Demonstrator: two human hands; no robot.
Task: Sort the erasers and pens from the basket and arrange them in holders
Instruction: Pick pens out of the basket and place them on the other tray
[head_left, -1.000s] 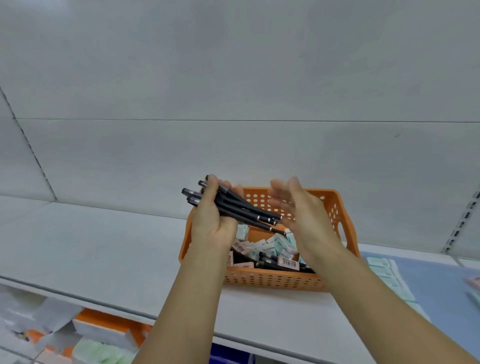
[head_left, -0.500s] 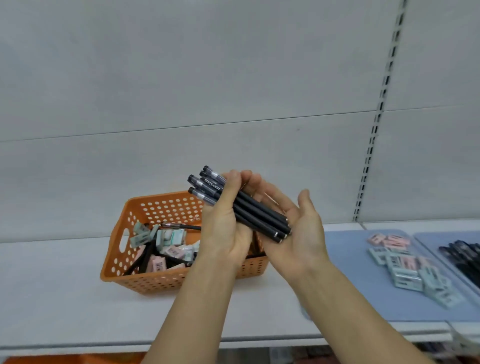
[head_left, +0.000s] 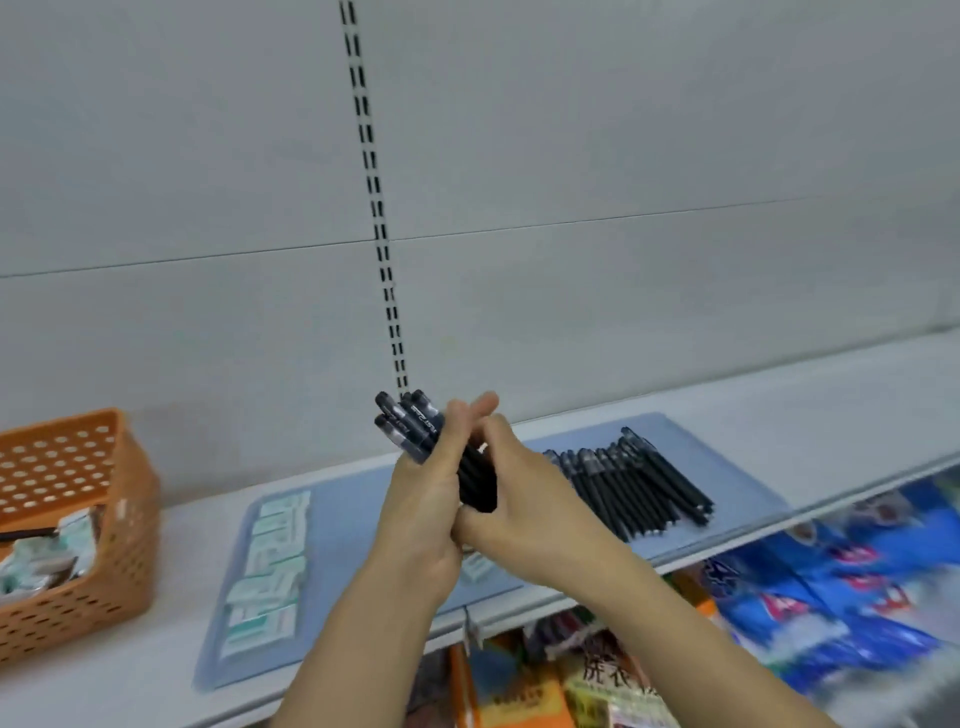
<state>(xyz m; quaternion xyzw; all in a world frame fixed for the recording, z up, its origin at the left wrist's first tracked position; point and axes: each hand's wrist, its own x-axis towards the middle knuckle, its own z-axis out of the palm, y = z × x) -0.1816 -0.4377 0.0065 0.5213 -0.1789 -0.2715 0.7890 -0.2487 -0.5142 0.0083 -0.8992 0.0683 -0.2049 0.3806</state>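
Observation:
My left hand (head_left: 423, 514) grips a bundle of several black pens (head_left: 410, 423), caps pointing up and left. My right hand (head_left: 524, 509) wraps around the lower end of the same bundle. Both hands hover above a blue mat (head_left: 353, 514) on the shelf. A row of several black pens (head_left: 631, 486) lies on a second blue mat (head_left: 727, 467) to the right of my hands. Pale green erasers (head_left: 267, 566) lie in a column on the left mat. The orange basket (head_left: 78, 519) stands at the far left, holding erasers and a pen.
A slotted shelf upright (head_left: 374, 208) runs up the grey back wall. The white shelf's front edge (head_left: 831, 499) slopes across the right. Below it are colourful packaged goods (head_left: 857, 587) and books (head_left: 519, 691).
The view has swung right, so the basket now sits at the far left and the pen mat has come into view. My right hand has gone from cupping under the pens to gripping them.

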